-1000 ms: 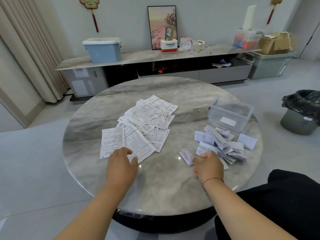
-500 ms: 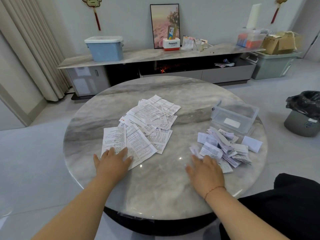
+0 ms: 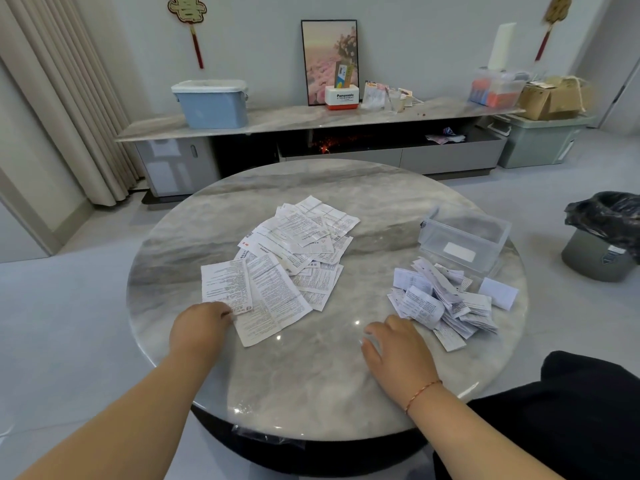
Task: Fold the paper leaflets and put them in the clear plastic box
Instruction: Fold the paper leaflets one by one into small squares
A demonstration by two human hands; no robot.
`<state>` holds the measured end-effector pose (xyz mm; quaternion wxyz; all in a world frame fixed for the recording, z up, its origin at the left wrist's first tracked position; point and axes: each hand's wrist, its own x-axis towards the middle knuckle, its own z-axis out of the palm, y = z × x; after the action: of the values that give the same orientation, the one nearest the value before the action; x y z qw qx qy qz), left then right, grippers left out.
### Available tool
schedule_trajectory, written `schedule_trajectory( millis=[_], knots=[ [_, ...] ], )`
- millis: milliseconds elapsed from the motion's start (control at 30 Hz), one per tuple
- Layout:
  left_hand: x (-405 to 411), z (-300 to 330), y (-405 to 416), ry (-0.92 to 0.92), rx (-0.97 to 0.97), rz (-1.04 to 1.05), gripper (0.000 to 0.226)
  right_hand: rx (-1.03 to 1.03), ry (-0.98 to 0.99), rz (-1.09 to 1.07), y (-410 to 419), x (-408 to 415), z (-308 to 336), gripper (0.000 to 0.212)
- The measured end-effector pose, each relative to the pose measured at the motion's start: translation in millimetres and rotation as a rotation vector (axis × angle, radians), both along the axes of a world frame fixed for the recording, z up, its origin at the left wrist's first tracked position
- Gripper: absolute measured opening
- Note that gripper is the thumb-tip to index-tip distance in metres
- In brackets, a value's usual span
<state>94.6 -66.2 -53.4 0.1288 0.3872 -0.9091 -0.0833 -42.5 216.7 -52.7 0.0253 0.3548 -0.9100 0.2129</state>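
Note:
Unfolded printed leaflets (image 3: pixel 301 244) lie spread in a loose heap on the middle of the round marble table (image 3: pixel 311 382). My left hand (image 3: pixel 199 329) has its fingers curled onto the near edge of the closest flat leaflet (image 3: pixel 225 284), which still lies on the table. A pile of small folded leaflets (image 3: pixel 446 301) sits at the right. My right hand (image 3: pixel 398 351) rests flat beside that pile, fingers apart and holding nothing. Behind the pile, near the table's right rim, stands the clear plastic box (image 3: pixel 431 242) without a lid. A white rectangle shows through its front wall.
One folded white slip (image 3: pixel 498 292) lies apart, right of the folded pile. A grey bin with a black bag (image 3: pixel 604 244) stands on the floor to the right. My black-clad leg (image 3: pixel 571 420) is at the table's near right edge. A low cabinet runs along the far wall.
My left hand went from flat with spread fingers on the leaflets to curled at the closest leaflet's near edge. My right hand slid back off the folded pile towards me.

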Motion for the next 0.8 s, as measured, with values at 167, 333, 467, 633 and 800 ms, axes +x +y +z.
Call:
schedule_trajectory(
  millis=[167,333,467,633,800],
  knots=[
    [1,6,0,-0.011,-0.053,-0.024,0.02,-0.011,-0.004,0.068,2,3,0,0.027],
    [0,30,65,0.087,-0.272,-0.417,0.014,-0.221,0.028,0.154,1,7,0,0.048],
    [8,35,125,0.002,-0.331,-0.762,0.018,-0.181,-0.191,0.413,2,13,5,0.068],
    [13,40,150,0.065,0.044,-0.708,0.02,-0.096,-0.383,0.377,9,16,9,0.013],
    [16,27,148,0.329,0.038,-0.616,0.028,-0.098,-0.551,0.048,9,10,8,0.052]
  ],
)
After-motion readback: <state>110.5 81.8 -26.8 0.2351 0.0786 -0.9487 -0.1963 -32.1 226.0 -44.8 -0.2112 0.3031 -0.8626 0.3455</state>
